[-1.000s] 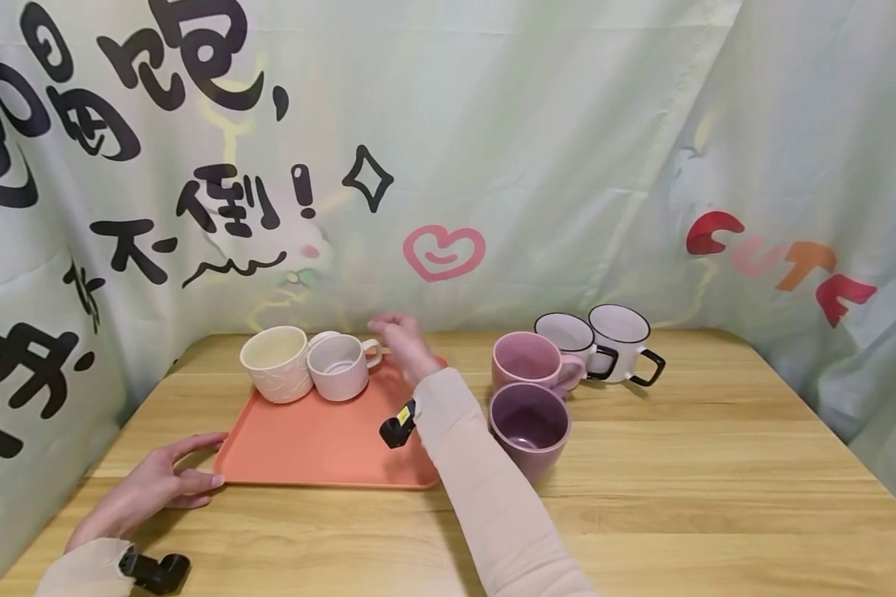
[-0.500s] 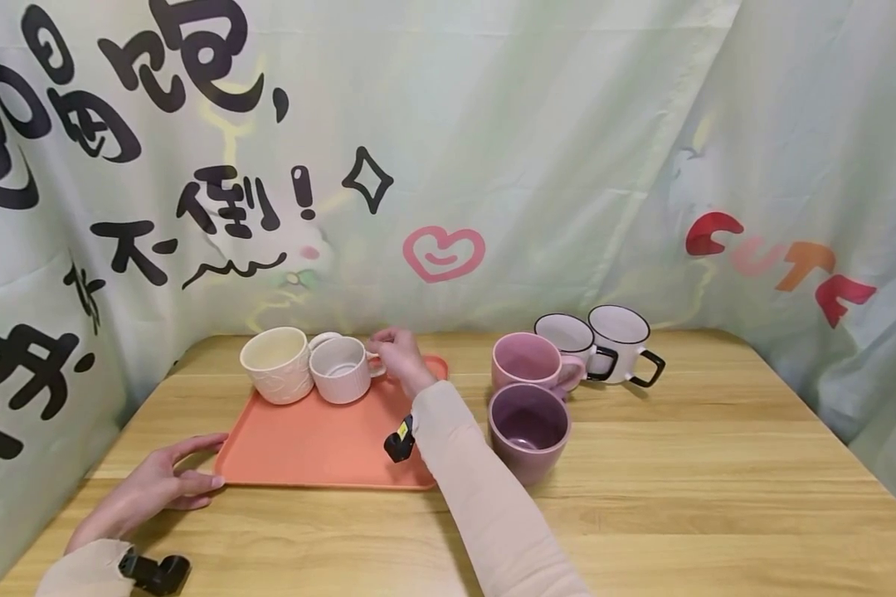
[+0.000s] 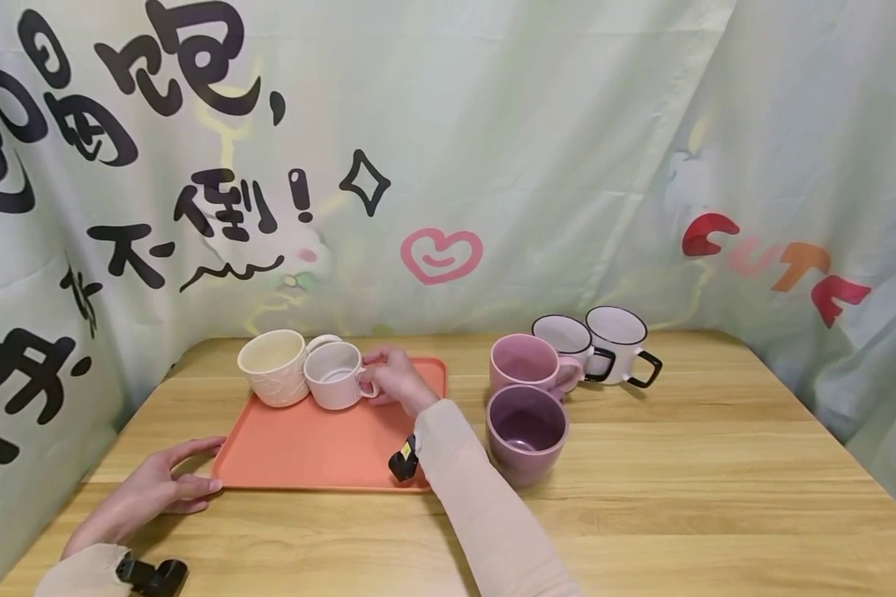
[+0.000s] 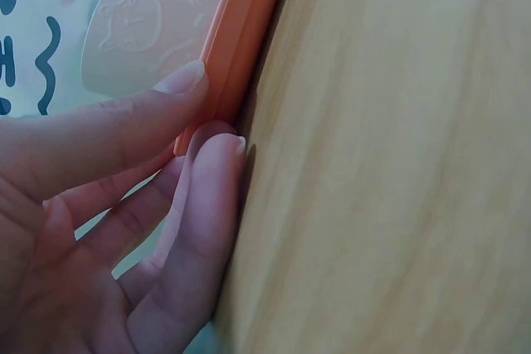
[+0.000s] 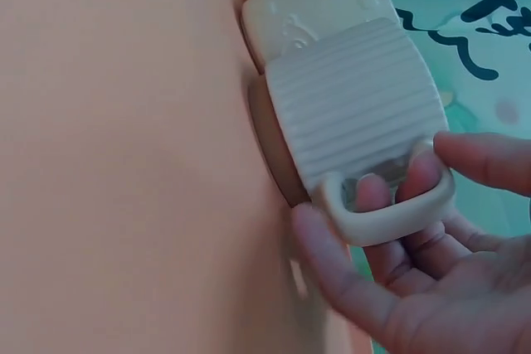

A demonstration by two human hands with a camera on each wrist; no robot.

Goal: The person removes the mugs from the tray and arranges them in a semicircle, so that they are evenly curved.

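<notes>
Ribbed cup (image 3: pixel 332 383), left of right hand (image 3: pixel 397 381), handle (image 5: pixel 392 223) held

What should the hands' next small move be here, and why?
Probably ease the right hand off the handle of the white ribbed ceramic cup: the cup appears to stand on the orange rectangular tray beside the cream embossed ceramic mug, while the left hand holds the tray's near-left corner.
</notes>
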